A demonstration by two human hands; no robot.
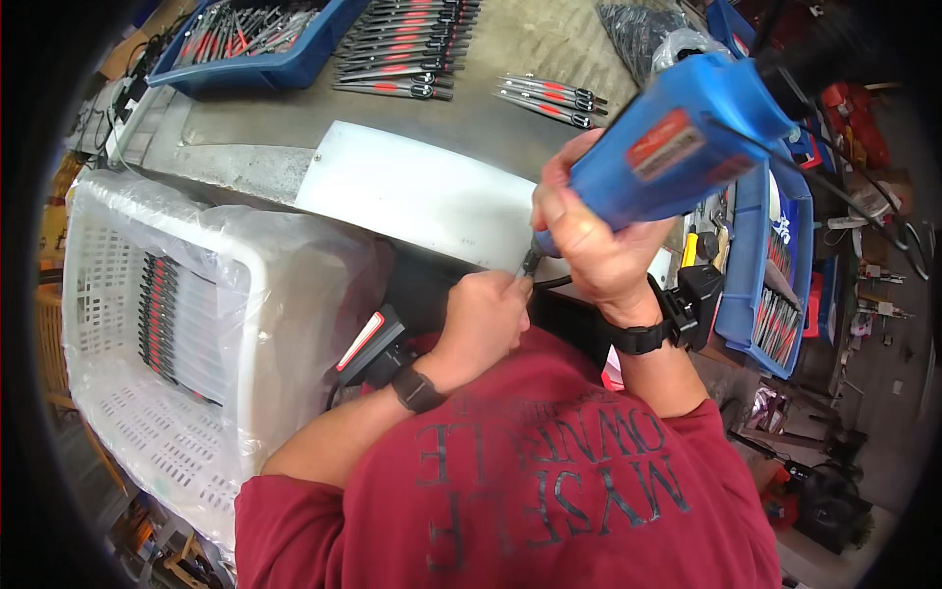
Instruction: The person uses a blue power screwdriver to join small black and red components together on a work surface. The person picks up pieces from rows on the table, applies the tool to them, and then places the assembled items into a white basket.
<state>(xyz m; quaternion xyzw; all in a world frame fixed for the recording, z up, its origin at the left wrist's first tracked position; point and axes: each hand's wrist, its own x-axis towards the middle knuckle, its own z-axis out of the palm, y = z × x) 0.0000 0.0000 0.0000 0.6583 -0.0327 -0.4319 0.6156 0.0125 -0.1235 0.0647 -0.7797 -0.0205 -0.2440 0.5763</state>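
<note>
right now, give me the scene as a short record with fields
right hand: right hand gripped on a blue power tool, tip pointing down
left hand: left hand closed on a small part under the tip, mostly hidden
bench: rows of red and black pliers, white sheet
left side: white crate lined with plastic, pliers stacked inside
right side: blue tray

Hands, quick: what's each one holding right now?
Left hand: closed on a small part, mostly hidden.
Right hand: closed around the blue power tool.
</note>
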